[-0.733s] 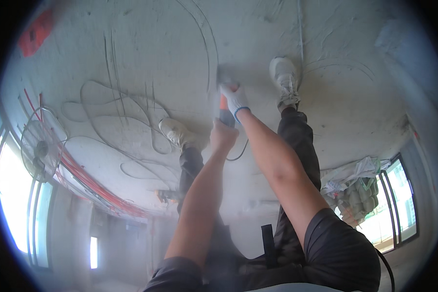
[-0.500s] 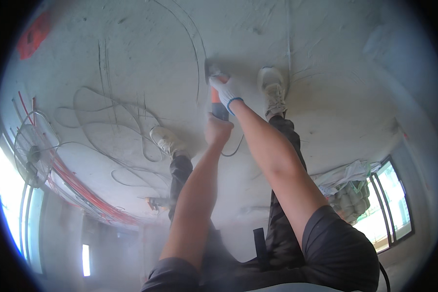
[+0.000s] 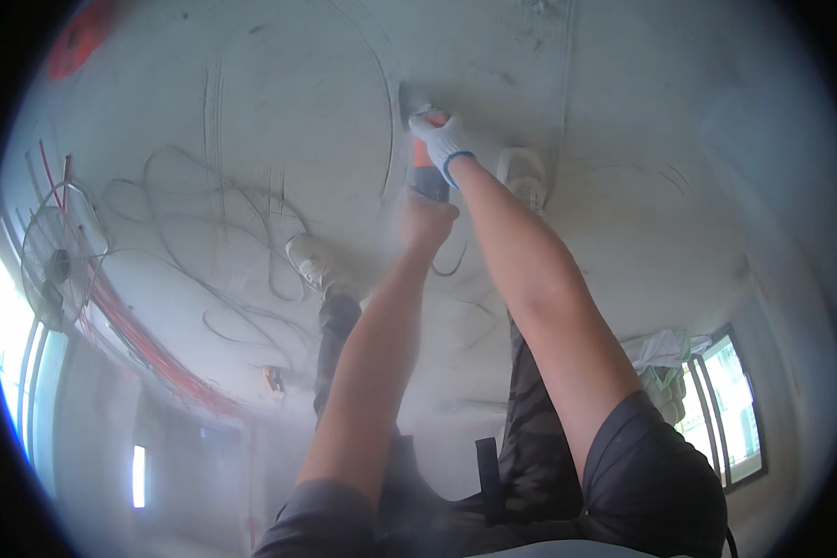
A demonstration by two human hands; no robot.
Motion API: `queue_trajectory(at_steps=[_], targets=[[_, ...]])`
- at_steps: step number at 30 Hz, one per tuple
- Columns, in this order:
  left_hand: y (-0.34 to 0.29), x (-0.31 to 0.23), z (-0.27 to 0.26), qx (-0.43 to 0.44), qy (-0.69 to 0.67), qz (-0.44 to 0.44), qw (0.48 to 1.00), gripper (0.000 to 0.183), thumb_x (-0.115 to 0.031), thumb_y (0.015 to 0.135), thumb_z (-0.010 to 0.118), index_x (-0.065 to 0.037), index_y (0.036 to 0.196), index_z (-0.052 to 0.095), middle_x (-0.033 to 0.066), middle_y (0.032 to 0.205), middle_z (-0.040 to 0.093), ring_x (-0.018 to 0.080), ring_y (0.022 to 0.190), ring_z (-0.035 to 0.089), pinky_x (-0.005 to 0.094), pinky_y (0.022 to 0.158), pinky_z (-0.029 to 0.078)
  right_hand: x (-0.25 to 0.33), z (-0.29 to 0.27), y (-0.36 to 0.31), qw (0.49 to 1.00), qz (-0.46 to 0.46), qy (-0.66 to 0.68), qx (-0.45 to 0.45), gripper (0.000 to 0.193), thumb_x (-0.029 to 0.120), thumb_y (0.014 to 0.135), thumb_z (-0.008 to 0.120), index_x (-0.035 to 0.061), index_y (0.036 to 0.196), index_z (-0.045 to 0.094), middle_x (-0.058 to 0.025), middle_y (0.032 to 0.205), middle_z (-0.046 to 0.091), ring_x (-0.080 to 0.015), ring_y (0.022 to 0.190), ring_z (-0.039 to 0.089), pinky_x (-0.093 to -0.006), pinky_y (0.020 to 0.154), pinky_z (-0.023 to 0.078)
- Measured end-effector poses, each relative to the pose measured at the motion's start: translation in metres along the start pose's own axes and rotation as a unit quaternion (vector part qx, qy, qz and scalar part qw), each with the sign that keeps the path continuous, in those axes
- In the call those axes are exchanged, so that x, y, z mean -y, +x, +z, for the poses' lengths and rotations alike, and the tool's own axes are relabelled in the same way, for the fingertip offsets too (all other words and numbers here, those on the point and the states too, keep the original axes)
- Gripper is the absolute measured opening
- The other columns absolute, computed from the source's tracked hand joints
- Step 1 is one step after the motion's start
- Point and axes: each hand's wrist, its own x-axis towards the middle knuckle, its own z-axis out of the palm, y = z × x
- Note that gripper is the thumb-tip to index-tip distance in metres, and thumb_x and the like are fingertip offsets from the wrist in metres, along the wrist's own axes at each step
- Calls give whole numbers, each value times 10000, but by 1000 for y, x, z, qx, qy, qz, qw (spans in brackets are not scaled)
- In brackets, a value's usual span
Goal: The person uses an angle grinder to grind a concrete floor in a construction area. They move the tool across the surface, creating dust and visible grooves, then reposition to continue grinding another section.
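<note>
Power tool (image 3: 424,167), orange at the front and dark at the rear, seen from the head camera: it is held low over a grey floor (image 3: 642,242), between and ahead of 2 pale shoes. At its far end is a dark, narrow edge (image 3: 404,104); whether that touches the floor cannot be told through the haze.

Both forearms rise from the lower edge and draw together at the tool, elbows nearly straight. The right hand (image 3: 445,141), in a white knit glove with a blue cuff, is wrapped around the front. The left hand (image 3: 425,219), apparently bare, is closed round the dark rear part, nearer the body, thumb side to the right.

A short curve of cord (image 3: 450,272) shows below the left hand. To the left are looped cable, a round wire-cage fan (image 3: 56,265) and a bundle of red pipes (image 3: 144,344). Any lettering on the tool's casing is too small and blurred to read.
</note>
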Motion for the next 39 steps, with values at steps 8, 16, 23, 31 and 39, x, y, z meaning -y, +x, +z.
queue_trajectory(at_steps=[8,16,23,31,39], targets=[[-62,26,-28,-12,34,-28,999,584,-194,694,780,11,1204,583,289,1066,753,490,1077,720,528,945,563,-36,-3,-81,992,-46,114,-12,360,375,929,802,58,1097,775,-97,1101,783,-225,1020,736,-368,928,549],[-73,107,-53,9,130,-57,990,537,-198,699,778,-19,1166,583,267,1047,756,486,1058,728,542,927,566,-92,42,-134,984,36,172,21,494,378,906,837,29,1224,691,-93,1119,747,-197,1012,701,-364,886,555],[-65,125,-62,21,186,-45,981,529,-195,711,790,-26,1157,561,268,1054,754,491,1054,725,549,910,571,-118,67,-141,964,23,265,-14,326,348,963,799,61,1115,765,-22,1038,742,-141,948,667,-338,849,533],[-65,120,-60,26,149,-27,988,509,-205,723,783,-23,1146,565,271,1037,751,500,1048,721,549,917,563,-118,58,-128,969,2,247,-5,452,365,917,834,32,1192,699,-48,1065,735,-151,972,671,-331,849,540],[-50,44,-40,12,29,-20,999,511,-193,704,761,0,1143,586,281,1033,747,497,1044,721,529,921,554,-49,17,-84,990,-66,106,-63,365,385,926,809,68,1101,764,-70,1053,795,-201,924,728,-375,872,550]])
